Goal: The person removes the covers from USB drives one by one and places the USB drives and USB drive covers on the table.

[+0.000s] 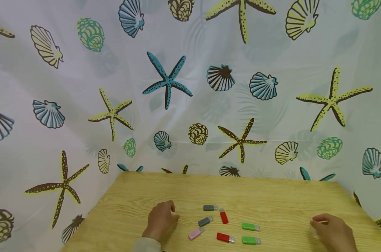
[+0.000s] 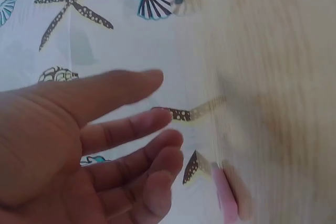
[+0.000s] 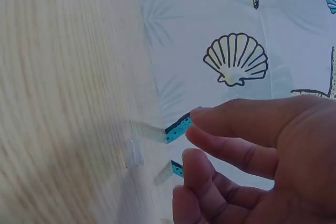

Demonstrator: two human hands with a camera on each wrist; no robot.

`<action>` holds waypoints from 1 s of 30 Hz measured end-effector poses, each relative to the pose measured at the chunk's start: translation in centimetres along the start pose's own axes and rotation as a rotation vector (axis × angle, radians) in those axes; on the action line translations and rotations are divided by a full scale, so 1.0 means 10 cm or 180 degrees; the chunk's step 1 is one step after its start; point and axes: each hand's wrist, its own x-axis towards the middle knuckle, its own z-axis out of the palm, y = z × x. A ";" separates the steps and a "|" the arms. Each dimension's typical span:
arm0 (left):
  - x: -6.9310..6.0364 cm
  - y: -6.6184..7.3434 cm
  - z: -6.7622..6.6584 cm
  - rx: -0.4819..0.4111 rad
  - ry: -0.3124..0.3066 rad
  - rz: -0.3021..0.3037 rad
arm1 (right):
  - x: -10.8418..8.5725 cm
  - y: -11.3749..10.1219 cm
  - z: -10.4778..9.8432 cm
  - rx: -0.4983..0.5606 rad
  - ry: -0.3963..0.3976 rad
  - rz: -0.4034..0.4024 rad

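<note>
My left hand point(image 1: 161, 220) hovers over the table left of several USB sticks, its fingers loosely bent and nothing between them; the left wrist view shows the thumb apart from the fingers. Nearest to it lies a pink USB stick point(image 1: 195, 233). Two grey USB sticks point(image 1: 205, 221) point(image 1: 210, 208), two red ones point(image 1: 224, 217) point(image 1: 224, 238) and two green ones point(image 1: 250, 226) point(image 1: 251, 240) lie apart. Far to the right is my right hand point(image 1: 333, 231), fingers loosely curled, thumb close to the index finger, nothing visible in it. A small clear piece point(image 3: 134, 153) appears beyond its fingertips; its kind cannot be told.
The light wood table point(image 1: 272, 196) runs back to a white curtain point(image 1: 190, 105) printed with shells and starfish. More of this cloth hangs along the left and right sides of the table.
</note>
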 end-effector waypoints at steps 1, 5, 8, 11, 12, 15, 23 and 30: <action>0.00 0.02 0.01 -0.0072 -0.0106 0.0050 | -0.01 -0.04 0.01 0.0002 0.0015 -0.0057; 0.00 0.09 0.05 -0.0322 -0.0414 0.0257 | -0.03 -0.16 0.09 0.0020 0.0094 -0.0284; -0.02 0.14 0.06 -0.0474 -0.0571 0.0387 | -0.02 -0.22 0.16 0.0030 0.0156 -0.0390; -0.04 0.20 0.07 -0.0539 -0.0707 0.0490 | -0.02 -0.28 0.22 0.0001 0.0214 -0.0526; -0.05 0.22 0.07 -0.0551 -0.0765 0.0511 | -0.02 -0.31 0.24 -0.0011 0.0227 -0.0571; -0.05 0.29 0.08 -0.0511 -0.0956 0.0471 | -0.03 -0.40 0.29 -0.0060 0.0249 -0.0743; -0.06 0.41 0.15 -0.0077 -0.1120 0.0607 | -0.09 -0.73 0.47 -0.0078 0.0177 -0.1065; -0.13 0.50 0.21 0.0245 -0.0894 0.0772 | -0.21 -1.01 0.59 0.0001 -0.0022 -0.1334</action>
